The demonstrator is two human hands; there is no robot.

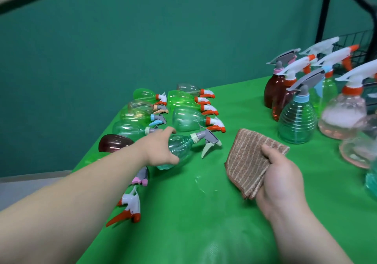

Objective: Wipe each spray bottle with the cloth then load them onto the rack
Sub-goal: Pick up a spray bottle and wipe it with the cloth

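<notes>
On the table point(183, 223), left hand point(161, 148) grips teal bottle point(184, 146); right hand point(279, 174) clutches cloth point(248, 157).

Your left hand point(161, 151) grips a clear teal spray bottle point(183, 149) on its side, with its grey nozzle and pale trigger pointing right. It sits at the near edge of a cluster of lying bottles point(183, 119), mostly green. Your right hand point(279, 174) holds a folded brown striped cloth point(248, 159) just right of it, and upright bottles point(295, 121) in red, teal, green and pink stand far right, before the black wire rack point(324, 15).
</notes>
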